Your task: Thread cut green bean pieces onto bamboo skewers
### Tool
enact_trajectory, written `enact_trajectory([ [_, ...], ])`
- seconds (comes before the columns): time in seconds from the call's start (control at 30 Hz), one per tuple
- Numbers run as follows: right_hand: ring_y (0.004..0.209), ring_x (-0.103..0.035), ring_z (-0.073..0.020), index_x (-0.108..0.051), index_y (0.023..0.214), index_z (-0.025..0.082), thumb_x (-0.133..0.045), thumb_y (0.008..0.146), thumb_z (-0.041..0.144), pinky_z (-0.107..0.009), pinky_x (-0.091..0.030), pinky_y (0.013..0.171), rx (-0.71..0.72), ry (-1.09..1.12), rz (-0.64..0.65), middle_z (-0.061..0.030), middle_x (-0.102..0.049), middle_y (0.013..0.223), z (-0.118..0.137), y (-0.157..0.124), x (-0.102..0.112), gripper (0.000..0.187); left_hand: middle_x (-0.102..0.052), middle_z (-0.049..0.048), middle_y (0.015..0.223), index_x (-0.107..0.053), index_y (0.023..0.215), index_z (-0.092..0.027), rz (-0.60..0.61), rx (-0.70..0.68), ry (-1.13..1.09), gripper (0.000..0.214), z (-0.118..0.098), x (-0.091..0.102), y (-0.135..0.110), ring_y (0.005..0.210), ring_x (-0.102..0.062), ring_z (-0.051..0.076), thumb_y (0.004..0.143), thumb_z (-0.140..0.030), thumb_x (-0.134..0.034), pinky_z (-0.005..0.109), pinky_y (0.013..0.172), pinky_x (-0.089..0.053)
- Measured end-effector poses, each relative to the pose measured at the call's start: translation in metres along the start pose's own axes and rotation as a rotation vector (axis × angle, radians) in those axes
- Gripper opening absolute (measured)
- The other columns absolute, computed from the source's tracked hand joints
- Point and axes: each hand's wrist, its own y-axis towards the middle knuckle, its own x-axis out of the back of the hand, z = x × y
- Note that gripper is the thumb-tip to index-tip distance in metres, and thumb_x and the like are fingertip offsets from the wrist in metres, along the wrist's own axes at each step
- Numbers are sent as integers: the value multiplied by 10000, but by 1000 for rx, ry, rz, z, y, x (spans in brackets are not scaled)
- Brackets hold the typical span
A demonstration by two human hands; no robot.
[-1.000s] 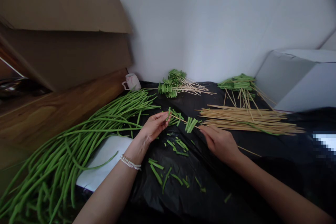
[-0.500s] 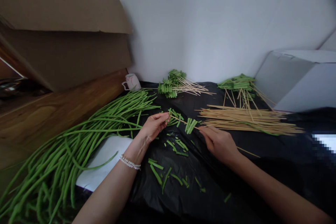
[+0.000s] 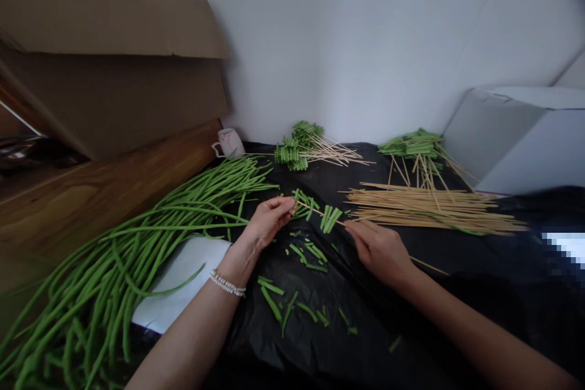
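A thin wooden skewer [image 3: 314, 208] slants between my two hands, with several short pieces of green long bean [image 3: 329, 219] threaded side by side near its right end. The fingers of my right hand [image 3: 381, 251] are closed around that right end. My left hand [image 3: 270, 219] is pinched at the skewer's far tip; what lies between its fingertips is too small to make out. Cut bean pieces [image 3: 301, 204] lie in a small heap just behind the left fingertips. More loose cut pieces [image 3: 273, 303] are scattered nearer me on the black plastic sheet [image 3: 361, 353].
Whole long beans [image 3: 150, 237] spread along the left, partly over a white sheet [image 3: 176, 280]. Bare skewers [image 3: 434, 210] lie at right. Filled skewers [image 3: 292, 155] and another bundle [image 3: 415, 143] rest behind, near a mug [image 3: 231, 143], cardboard box [image 3: 114, 61] and white box [image 3: 516, 134].
My right hand and the threaded skewer have shifted very slightly to the left. My left hand stays nearly in place, still pinched at the skewer's tip.
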Motion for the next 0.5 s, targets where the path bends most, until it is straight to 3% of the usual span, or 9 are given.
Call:
enact_trajectory([
  [0.23,843,-648,-144,-661,1077,205,-373,965,243,-244,-482,764,-4,28,20,-55,-706,921,1,-1,-2,312,-665,28,731,-727,761,-122,115,66,37,289,8,-5,-4,628,-553,59,575,-298,-861,188,609,-431],
  [0.5,858,-647,-147,-664,1038,204,-378,962,239,-240,-473,762,-11,15,24,-52,-703,930,3,-1,-2,298,-611,-1,673,-716,706,-128,151,61,106,294,13,-11,-7,588,-505,52,560,-338,-860,197,598,-406],
])
